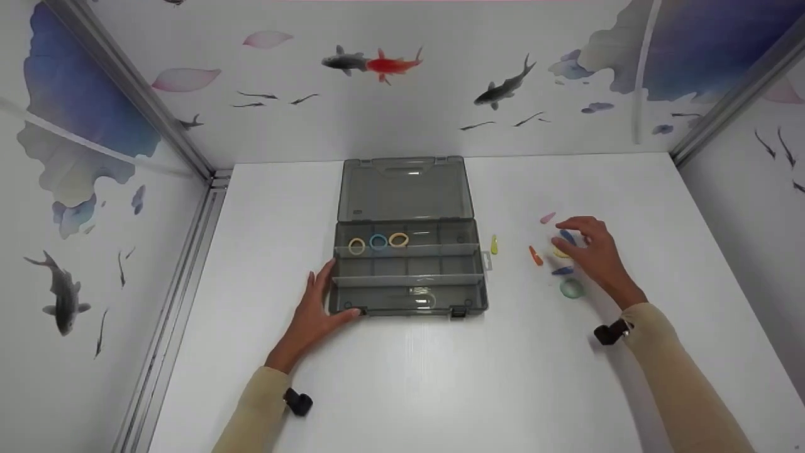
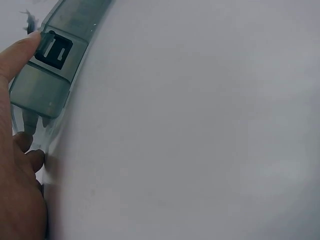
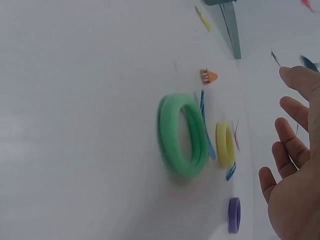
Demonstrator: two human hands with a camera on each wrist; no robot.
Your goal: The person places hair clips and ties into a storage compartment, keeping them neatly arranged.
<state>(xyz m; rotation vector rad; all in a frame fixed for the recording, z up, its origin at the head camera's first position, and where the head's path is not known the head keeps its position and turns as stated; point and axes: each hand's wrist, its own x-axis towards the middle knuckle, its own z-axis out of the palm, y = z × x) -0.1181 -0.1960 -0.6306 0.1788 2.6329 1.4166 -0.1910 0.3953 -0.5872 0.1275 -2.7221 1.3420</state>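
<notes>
Looking down onto a smooth white tabletop [image 1: 402, 390]. Resting the left hand [image 1: 311, 314], spread wide between thumb and fingers, against the front left corner of a rectangular, smoky grey, see-through plastic box [image 1: 377, 296], with the thumb by a dark, slotted latch [image 2: 55, 51]. Standing open there with a flat, glossy lid [image 1: 405, 192] tipped back, and dividing lengthwise into three rows. Holding in the back row, side by side, a pale yellow ring [image 1: 356, 239], a light blue ring [image 1: 378, 236] and a cream-yellow ring [image 1: 399, 234], all slim and rounded. Hovering at the right with the right hand [image 1: 594, 255], thumb and gently curved fingers parted, over small scattered pieces beside the box. Partly covering, from above, a smooth yellow ring [image 3: 220, 145] and a slender blue clip [image 1: 567, 236]. Showing around these a thick, matte green ring [image 3: 171, 135], a narrow purple ring [image 3: 232, 215], a pointed dark blue clip [image 1: 563, 270], a tapered orange clip [image 1: 535, 255], a teardrop-shaped pink clip [image 1: 548, 218] and, nearest the box, a slim yellow-green clip [image 1: 494, 245].
</notes>
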